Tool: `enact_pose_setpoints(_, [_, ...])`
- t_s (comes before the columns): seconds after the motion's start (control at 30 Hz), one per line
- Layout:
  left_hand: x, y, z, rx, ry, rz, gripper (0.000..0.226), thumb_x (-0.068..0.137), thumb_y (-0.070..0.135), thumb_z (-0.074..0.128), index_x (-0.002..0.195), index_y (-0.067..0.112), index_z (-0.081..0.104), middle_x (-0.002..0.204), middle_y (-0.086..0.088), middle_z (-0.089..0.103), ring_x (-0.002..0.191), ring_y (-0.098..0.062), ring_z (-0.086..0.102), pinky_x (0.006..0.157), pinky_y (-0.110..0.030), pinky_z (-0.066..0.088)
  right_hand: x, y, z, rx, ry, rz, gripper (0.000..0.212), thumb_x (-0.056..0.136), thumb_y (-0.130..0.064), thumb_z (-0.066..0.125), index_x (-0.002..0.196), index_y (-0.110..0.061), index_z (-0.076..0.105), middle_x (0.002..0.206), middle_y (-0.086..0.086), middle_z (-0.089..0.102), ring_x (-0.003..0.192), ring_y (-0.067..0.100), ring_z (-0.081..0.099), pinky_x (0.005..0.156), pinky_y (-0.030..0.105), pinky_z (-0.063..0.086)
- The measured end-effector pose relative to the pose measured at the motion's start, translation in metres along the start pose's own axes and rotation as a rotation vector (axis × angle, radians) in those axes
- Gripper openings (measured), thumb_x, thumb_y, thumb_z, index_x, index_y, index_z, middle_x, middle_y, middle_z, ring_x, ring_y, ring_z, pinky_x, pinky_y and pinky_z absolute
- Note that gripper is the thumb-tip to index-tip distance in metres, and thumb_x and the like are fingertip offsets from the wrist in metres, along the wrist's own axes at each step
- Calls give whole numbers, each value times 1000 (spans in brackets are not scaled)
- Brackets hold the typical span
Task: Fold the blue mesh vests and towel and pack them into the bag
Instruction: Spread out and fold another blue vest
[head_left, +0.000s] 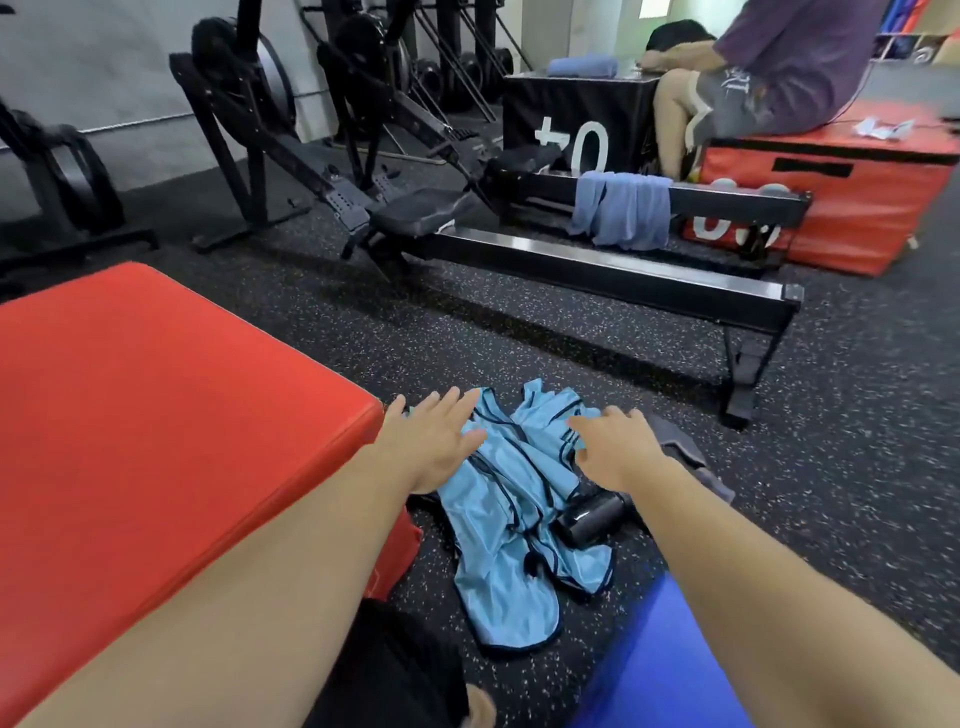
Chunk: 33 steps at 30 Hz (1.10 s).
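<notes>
My left hand (434, 441) and right hand (615, 449) hover with fingers straight, gripping nothing, over the far end of the crumpled light-blue mesh vests (511, 525) heaped on the speckled black floor (779, 467).

Vests (498, 525) are piled on the floor (779, 467) just right of the padded box (156, 415), with a cylinder (592, 517) touching their right edge. Two rowing machines (597, 270) sit behind, towel (623, 208) draped over the farther one's rail.
</notes>
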<state>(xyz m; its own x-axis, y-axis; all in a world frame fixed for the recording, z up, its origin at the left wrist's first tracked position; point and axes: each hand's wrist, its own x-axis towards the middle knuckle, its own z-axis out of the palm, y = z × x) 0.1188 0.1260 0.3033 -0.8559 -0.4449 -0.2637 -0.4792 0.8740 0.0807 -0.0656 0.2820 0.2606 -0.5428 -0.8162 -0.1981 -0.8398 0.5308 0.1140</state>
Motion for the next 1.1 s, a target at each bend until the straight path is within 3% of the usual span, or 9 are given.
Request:
enact_pose_setpoints(0.13, [42,-12,34,-6,-82,5,61,105,48,19,157,27,-7,165,2,-5,152,-16,-2,121,-51,-2,45,2,41,14,-106,2,40,100,-28,41,138,-18,42,125,13,58,122,30,44,98,42,34])
enact_pose_setpoints(0.37, [109,-38,112,-43,-262,-6,60,106,46,18,156,28,-10,164,2,-11,151,-19,-8,121,-51,-5,132,-11,104,90,-238,29,32,95,-13,39,125,-13,50,119,14,59,121,32,42,101,44,31])
enact_pose_setpoints(0.53, [150,-53,155,-60,-253,-44,59,107,40,21,156,27,-10,164,2,-13,151,-19,-13,120,-50,-7,195,-23,146,106,-306,39,26,96,-12,38,118,-13,51,122,15,57,127,32,39,104,44,31])
enact_pose_setpoints(0.63, [170,-63,177,-67,-220,-83,59,107,37,22,156,27,-10,163,1,-16,150,-19,-16,119,-50,-10,226,-32,171,105,-302,26,16,97,-16,38,109,-14,49,118,13,59,122,30,42,98,40,34])
enact_pose_setpoints(0.8, [195,-78,206,-59,-191,-118,61,107,31,25,156,25,-12,162,0,-20,149,-20,-20,116,-50,-14,272,-55,207,119,-251,10,40,99,-29,42,137,-16,41,136,7,52,131,29,36,100,41,32])
enact_pose_setpoints(0.97, [202,-90,232,-24,-192,-172,67,105,25,32,155,24,-14,162,-2,-21,149,-22,-20,115,-51,-16,303,-92,230,69,-67,-147,35,95,-29,47,128,-19,52,130,2,57,129,26,37,97,36,31])
enact_pose_setpoints(1.1, [205,-96,234,15,-214,-219,79,98,15,41,155,21,-13,162,-5,-20,149,-26,-18,117,-53,-12,316,-125,245,162,-156,-197,38,92,-25,50,129,-19,46,127,1,59,127,28,35,95,40,29])
